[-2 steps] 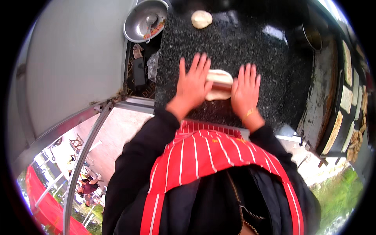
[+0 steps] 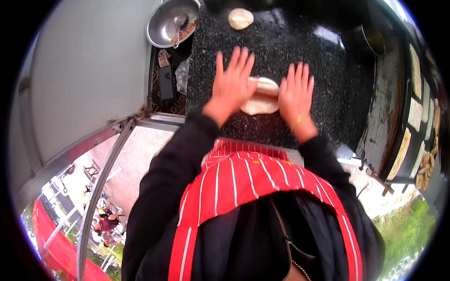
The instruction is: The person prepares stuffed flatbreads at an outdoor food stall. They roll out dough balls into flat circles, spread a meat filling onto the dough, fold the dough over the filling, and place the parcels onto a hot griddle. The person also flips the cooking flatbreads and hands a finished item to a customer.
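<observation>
Dough sheet: lies on the near-middle part of the dark speckled bench, an uneven oval, with a brown rolling pin across it.

Hands: apart, one toward each end of the pin. Left hand and right hand are palm down with fingers extended, not wrapped around the wood.

Risks, in this inspector's judgement: unequal pressure from the two palms could leave one side of the sheet thinner or skew the pin. Dough could stick to the pin or stone and tear if either surface lacks oil or flour. The left thumb, close to the dough edge, could dent it.

Count: dough sheets under the pin, one; rolling pins, one; hands, two. Dough rounds farther off on the bench, one, well apart from the work. Left of the bench: steel bowls, one, holding one spoon and reddish scraps; crumpled clear plastic bags, one. Right: several flatbreads, their exact number uncertain at the distorted rim.
</observation>
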The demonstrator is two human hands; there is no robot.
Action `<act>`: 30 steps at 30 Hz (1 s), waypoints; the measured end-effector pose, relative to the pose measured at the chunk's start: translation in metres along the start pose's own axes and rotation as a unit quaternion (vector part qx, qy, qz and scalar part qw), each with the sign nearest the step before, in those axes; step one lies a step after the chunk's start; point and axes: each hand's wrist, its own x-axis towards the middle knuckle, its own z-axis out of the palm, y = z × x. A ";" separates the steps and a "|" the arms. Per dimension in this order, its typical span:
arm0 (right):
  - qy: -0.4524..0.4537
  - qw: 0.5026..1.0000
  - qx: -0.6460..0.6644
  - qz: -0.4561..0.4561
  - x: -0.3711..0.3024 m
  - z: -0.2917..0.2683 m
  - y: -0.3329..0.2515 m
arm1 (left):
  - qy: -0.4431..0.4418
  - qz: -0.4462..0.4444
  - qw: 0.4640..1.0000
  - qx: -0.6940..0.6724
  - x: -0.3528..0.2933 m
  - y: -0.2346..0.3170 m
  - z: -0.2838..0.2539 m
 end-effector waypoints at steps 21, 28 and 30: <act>0.039 0.958 0.180 0.220 -0.127 -0.042 -0.099 | 0.034 0.344 0.936 -0.071 0.039 0.006 0.010; 0.060 0.951 0.201 0.227 -0.138 -0.042 -0.080 | -0.047 0.386 0.912 -0.130 0.051 0.032 0.017; 0.054 0.947 0.217 0.230 -0.139 -0.042 -0.076 | -0.061 0.396 0.912 -0.086 0.049 0.026 0.018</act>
